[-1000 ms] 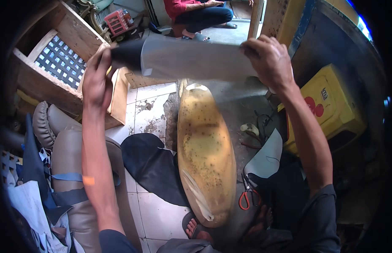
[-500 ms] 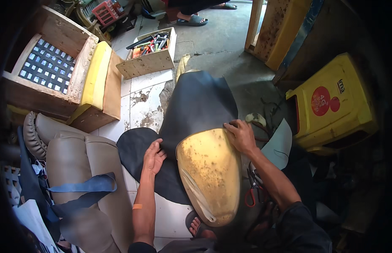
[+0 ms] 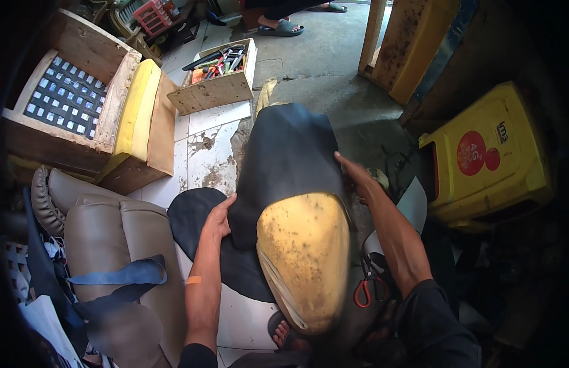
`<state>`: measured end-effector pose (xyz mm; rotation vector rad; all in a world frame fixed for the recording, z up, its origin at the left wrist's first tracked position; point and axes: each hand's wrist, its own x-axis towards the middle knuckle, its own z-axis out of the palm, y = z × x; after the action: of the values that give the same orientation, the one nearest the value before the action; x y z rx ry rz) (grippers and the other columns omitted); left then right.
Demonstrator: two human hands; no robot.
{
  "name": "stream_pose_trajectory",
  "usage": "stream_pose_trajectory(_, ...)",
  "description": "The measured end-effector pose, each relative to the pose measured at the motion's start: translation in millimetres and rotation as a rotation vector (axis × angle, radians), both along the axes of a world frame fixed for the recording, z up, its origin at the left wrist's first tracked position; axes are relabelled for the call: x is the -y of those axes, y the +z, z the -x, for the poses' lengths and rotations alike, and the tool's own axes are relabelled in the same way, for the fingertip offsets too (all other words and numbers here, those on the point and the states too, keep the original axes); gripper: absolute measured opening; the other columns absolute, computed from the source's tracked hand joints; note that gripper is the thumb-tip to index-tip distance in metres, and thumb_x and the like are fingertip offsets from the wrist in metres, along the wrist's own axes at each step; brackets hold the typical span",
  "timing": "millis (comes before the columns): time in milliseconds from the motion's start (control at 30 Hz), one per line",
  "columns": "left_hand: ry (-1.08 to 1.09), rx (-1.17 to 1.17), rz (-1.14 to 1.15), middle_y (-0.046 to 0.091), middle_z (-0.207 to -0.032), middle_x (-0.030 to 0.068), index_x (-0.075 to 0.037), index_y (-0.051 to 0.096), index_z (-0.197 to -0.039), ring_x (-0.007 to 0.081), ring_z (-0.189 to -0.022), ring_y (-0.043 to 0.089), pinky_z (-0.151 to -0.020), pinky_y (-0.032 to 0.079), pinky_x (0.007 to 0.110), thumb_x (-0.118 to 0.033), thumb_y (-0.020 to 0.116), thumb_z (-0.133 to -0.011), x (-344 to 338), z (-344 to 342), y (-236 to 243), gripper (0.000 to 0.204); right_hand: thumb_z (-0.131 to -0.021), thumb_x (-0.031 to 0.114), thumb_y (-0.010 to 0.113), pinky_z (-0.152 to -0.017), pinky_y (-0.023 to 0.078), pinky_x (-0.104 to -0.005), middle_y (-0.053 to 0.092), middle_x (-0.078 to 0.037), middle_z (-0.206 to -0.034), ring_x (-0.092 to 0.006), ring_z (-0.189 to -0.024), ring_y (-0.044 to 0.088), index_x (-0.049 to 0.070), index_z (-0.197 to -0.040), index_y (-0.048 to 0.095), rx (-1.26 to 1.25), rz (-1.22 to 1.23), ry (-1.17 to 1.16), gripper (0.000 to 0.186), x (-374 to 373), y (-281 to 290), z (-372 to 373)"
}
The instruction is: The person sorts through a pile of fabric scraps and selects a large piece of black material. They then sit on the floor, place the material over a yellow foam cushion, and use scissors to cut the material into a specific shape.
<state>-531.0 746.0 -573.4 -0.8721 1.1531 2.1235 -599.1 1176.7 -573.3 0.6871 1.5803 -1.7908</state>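
A long yellow foam seat pad [image 3: 306, 257], dark-spotted and wrinkled along its left side, lies lengthwise in front of me. Black vinyl sheet [image 3: 290, 153] drapes over its far part, leaving the near end bare. My left hand [image 3: 219, 216] is open at the vinyl's left side, thumb pointing up and palm turned inward. On the opposite side, my right hand [image 3: 358, 176] lies along the vinyl's right edge, open, with some fingers hidden. Under the pad's left side spreads a rounded black piece [image 3: 195, 211]. Red-handled scissors [image 3: 370, 288] lie right of the pad.
A wooden box of hand tools [image 3: 220, 86] stands beyond the seat. To the left are a wooden frame with woven straps [image 3: 70, 92] and brown padded upholstery [image 3: 100, 239]. A yellow plastic container [image 3: 486, 153] sits right. Another person's sandalled foot [image 3: 281, 28] shows at the top.
My right hand has moved from the vinyl's near edge forward to its right side. My left hand has shifted slightly nearer the vinyl's side, palm turned inward. The near foam remains bare.
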Motion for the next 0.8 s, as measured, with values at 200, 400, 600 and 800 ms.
stream_pose_trajectory(200, 0.124, -0.237, 0.181, 0.065, -0.127, 0.0118, -0.005, 0.052, -0.136, 0.0281, -0.112, 0.067, -0.097, 0.055, 0.046, -0.015, 0.07, -0.095, -29.5, 26.3, 6.8, 0.045, -0.09, 0.037, 0.075, -0.089, 0.05, -0.0371, 0.07, -0.016, -0.111, -0.0237, -0.098, 0.066, -0.003, -0.124, 0.066, -0.227, -0.022, -0.217, 0.053, -14.7, -47.5, 27.3)
stream_pose_trajectory(400, 0.154, -0.321, 0.247, 0.064, -0.13, 0.0106, -0.008, 0.051, -0.14, 0.0259, -0.117, 0.063, -0.101, 0.052, 0.044, -0.019, 0.068, -0.097, -11.5, 22.9, 13.9, 0.048, -0.086, 0.03, 0.073, -0.083, 0.053, -0.0361, 0.075, -0.016, -0.097, -0.0243, -0.088, 0.072, -0.002, -0.108, 0.074, -0.507, -0.372, -0.244, 0.038, 18.9, -2.4, 46.3)
stream_pose_trajectory(600, 0.057, -0.367, 0.267, 0.063, -0.132, 0.0108, -0.006, 0.051, -0.141, 0.0262, -0.121, 0.061, -0.102, 0.051, 0.043, -0.022, 0.065, -0.099, -7.8, 20.3, -4.4, 0.047, -0.086, 0.05, 0.072, -0.09, 0.053, -0.039, 0.069, -0.021, -0.121, -0.0291, -0.108, 0.068, -0.003, -0.13, 0.063, -0.37, -0.425, -0.079, 0.07, 5.9, -6.2, 37.5)
stream_pose_trajectory(800, -0.159, -0.37, 0.251, 0.044, -0.15, 0.0192, 0.0, 0.021, -0.155, 0.027, -0.135, 0.05, -0.113, 0.042, 0.042, -0.009, 0.074, -0.091, -28.2, -12.2, -6.8, 0.083, -0.09, 0.058, 0.067, -0.101, 0.048, -0.0411, 0.06, -0.023, -0.136, -0.0313, -0.123, 0.06, -0.004, -0.145, 0.048, -0.353, -0.37, -0.052, 0.086, -18.8, -40.3, -19.8)
